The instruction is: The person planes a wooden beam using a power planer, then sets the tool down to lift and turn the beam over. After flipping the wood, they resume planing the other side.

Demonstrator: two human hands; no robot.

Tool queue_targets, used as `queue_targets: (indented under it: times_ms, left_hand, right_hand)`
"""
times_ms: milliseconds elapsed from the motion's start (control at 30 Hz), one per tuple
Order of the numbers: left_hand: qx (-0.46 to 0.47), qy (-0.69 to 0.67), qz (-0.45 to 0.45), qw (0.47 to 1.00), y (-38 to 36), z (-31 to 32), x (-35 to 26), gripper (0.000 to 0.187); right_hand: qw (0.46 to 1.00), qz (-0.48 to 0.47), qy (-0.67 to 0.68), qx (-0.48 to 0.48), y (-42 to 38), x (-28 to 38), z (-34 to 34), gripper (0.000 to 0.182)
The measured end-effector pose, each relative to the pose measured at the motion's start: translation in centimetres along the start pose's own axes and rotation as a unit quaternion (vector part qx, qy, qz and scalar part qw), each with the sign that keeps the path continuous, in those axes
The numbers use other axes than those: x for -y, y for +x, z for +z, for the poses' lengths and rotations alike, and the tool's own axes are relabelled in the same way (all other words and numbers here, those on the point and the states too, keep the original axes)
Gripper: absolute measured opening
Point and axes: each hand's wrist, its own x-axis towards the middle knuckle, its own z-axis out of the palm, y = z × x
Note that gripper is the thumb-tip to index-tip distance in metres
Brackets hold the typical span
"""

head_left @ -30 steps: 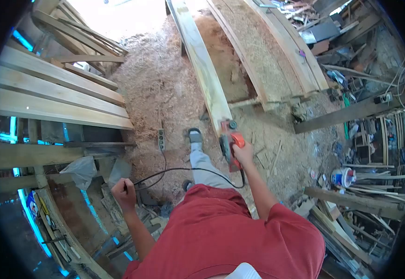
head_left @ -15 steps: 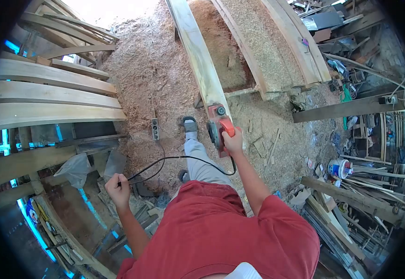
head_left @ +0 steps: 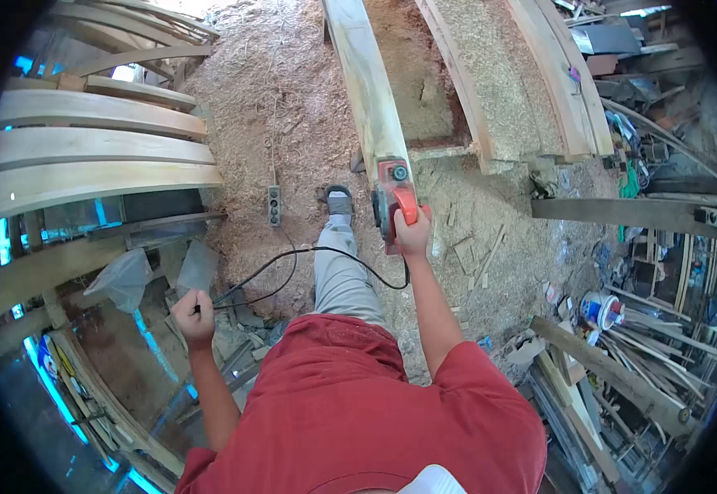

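Head view. My right grip (head_left: 410,235) is wrapped around the orange handle (head_left: 405,202) of a red power planer (head_left: 391,174). The planer lies just ahead of that grip, over the near end of a long pale board (head_left: 365,86), which extends forward and away from me. A black cable (head_left: 325,248) leaves the planer's rear, arches between my two hands and reaches my left grip (head_left: 194,317), which is closed around it. Ahead of the left grip and to its right, a socket strip (head_left: 274,206) lies on the shaving-covered floor (head_left: 243,123); ahead and to its left, three pale planks (head_left: 95,148) lie side by side.
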Motion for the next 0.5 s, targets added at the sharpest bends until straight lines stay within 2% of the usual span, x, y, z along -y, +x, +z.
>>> queue_targets:
  times_ms: [33, 100, 233, 400, 500]
  left_hand:
    - [0.0, -0.011, 0.004, 1.0, 0.1, 0.5, 0.1, 0.035]
    - [0.013, -0.016, -0.004, 1.0, 0.4, 0.6, 0.6, 0.034]
    - [0.015, -0.02, -0.007, 1.0, 0.9, 0.5, -0.2, 0.036]
    - [0.007, -0.011, 0.002, 1.0, 0.6, 0.4, -0.8, 0.034]
    - [0.011, -0.023, 0.004, 1.0, 0.3, 0.4, -0.9, 0.039]
  right_hand:
    - [1.0, 0.002, 0.0, -0.005, 0.1, 0.4, 0.0, 0.024]
    - [0.993, -0.028, -0.113, -0.015, 0.4, 1.5, 0.2, 0.028]
    - [0.991, -0.046, -0.125, -0.013, 0.4, 2.2, 0.4, 0.033]
    - [0.993, -0.022, -0.107, -0.039, 0.1, 2.3, 0.7, 0.037]
    - [0.99, -0.02, -0.131, -0.052, 0.1, 2.8, 0.7, 0.039]
